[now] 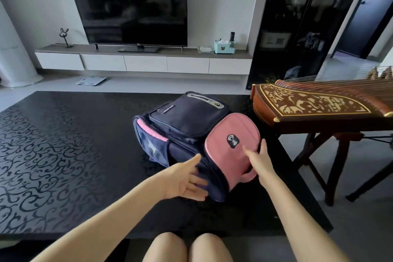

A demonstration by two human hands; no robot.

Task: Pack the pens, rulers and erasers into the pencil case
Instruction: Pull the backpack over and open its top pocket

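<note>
Head view, looking down over a dark patterned table (63, 155): a navy and pink backpack (187, 121) lies on its back near the table's right edge, close to a wooden zither (308, 102) on a stand. No pencil case, pens, rulers or erasers show anywhere in the picture. They are probably inside the bag, so the step in hand looks like getting it open.

The person's left hand (187, 178) is spread, with straight fingers resting against the near end of the bag and gripping nothing. The right hand (259, 159) lies on the pink flap (231, 134), thumb on its face and fingers reaching to its right edge. Whether it pinches the flap or only rests there cannot be told.

Several things could go wrong from here.
- **Sliding:** the bag sits close to the table's right edge. A pull on the flap without the left hand bracing could slide it toward that edge or into the zither's end.
- **Spilling:** if the bag is opened while it lies flat, loose things inside might tumble onto the glossy top and roll off.
- **Snagging:** the flap's fastening is not in view, so a blind tug may catch rather than release.
</note>
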